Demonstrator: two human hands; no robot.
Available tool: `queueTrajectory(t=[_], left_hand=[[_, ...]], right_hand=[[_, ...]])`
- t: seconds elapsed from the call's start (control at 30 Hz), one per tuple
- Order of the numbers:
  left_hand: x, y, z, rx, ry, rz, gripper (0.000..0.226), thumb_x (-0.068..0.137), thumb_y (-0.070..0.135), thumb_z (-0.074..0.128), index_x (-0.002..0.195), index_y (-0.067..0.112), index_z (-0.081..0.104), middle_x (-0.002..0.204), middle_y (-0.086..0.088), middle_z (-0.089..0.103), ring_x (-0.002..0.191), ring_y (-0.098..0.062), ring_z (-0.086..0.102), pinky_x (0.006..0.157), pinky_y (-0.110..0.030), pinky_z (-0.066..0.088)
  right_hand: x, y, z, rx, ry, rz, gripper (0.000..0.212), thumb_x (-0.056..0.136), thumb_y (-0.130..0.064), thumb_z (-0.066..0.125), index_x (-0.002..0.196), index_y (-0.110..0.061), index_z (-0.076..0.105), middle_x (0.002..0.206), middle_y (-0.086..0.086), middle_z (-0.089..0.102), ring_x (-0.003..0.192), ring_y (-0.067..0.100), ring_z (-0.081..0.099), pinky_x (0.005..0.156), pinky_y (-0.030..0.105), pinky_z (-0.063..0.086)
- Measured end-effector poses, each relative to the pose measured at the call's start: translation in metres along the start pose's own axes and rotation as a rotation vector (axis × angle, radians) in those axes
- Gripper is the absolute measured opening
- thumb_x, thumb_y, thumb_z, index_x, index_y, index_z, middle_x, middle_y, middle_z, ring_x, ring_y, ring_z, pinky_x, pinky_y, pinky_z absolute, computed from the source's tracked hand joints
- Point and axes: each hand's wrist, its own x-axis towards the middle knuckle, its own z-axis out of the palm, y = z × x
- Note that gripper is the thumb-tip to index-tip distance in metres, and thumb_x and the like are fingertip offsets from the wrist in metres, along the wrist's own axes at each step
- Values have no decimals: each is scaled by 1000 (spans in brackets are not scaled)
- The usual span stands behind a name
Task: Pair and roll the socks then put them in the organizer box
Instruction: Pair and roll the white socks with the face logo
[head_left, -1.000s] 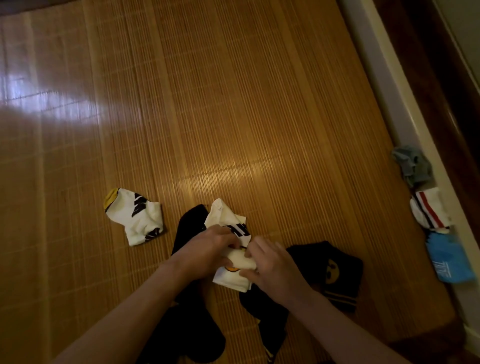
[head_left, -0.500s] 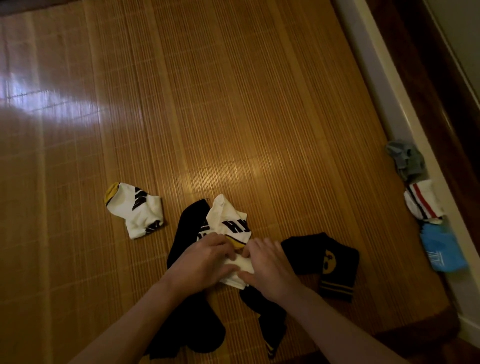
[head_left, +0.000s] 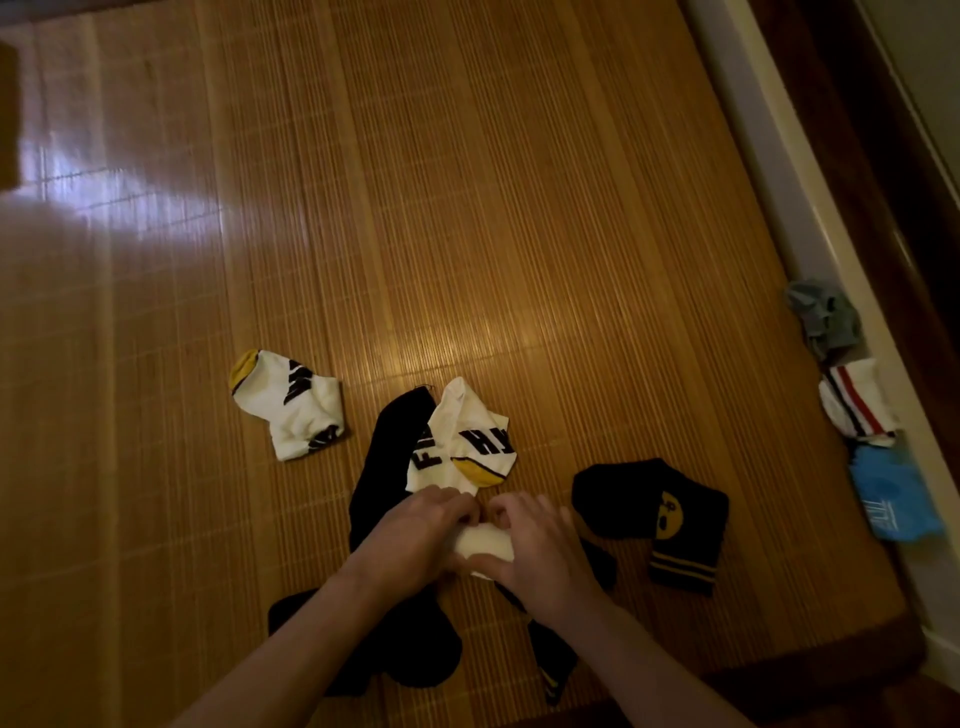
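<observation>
On the bamboo mat (head_left: 467, 208), my left hand (head_left: 415, 535) and my right hand (head_left: 535, 545) both grip the rolled near end of a white sock pair with black letters and a yellow heel (head_left: 467, 441). Its unrolled part lies flat just beyond my fingers. A single matching white sock (head_left: 291, 405) lies to the left. A long black sock (head_left: 384, 467) runs under my left hand. A black sock with a yellow face and stripes (head_left: 654, 509) lies to the right. No organizer box is in view.
At the mat's right edge lie a grey sock bundle (head_left: 826, 317), a white bundle with red and black stripes (head_left: 857, 405) and a blue bundle (head_left: 888, 493). A pale ledge (head_left: 753, 130) and dark wood border the right side.
The white pair's roll has grown at the near end, and the flat part beyond my fingers has shortened. Both hands stayed on it, closer together.
</observation>
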Motion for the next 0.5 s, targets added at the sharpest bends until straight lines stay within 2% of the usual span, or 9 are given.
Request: queueTrajectory(t=[0.13, 0.23, 0.3, 0.4, 0.5], left_hand=[[-6, 7, 12, 3, 64, -2, 38, 87, 42, 74, 117, 27, 56, 122, 9, 59, 112, -9, 49, 99, -30, 45], [-12, 9, 20, 52, 67, -2, 50, 88, 47, 72, 132, 29, 57, 130, 11, 54, 117, -7, 45, 106, -26, 39], [-16, 10, 20, 48, 86, 0, 49, 88, 46, 70, 132, 28, 59, 132, 10, 54, 118, -6, 45, 107, -26, 39], [-25, 14, 12, -45, 135, -12, 46, 86, 40, 75, 129, 30, 61, 130, 10, 60, 122, -6, 50, 108, -26, 40], [-37, 22, 0, -83, 196, -5, 48, 82, 36, 79, 127, 31, 63, 125, 10, 65, 117, -7, 55, 99, -22, 42]], right_hand=[[0, -10, 8, -128, -83, 54, 51, 80, -55, 72, 120, -26, 58, 119, -8, 51, 114, 15, 44, 97, 34, 33], [0, -17, 10, -280, -130, -6, 49, 83, -49, 72, 120, -20, 58, 124, -1, 51, 117, 20, 43, 102, 37, 32], [1, -20, 4, -338, -128, -74, 46, 84, -48, 69, 117, -18, 58, 122, 1, 51, 116, 21, 42, 101, 38, 32], [-1, -23, -10, -310, -83, -113, 45, 80, -46, 70, 115, -20, 58, 119, -2, 51, 113, 20, 41, 96, 37, 33], [-12, -31, -22, -229, -52, -96, 46, 78, -43, 72, 114, -25, 51, 115, -5, 56, 110, 18, 43, 92, 36, 32]])
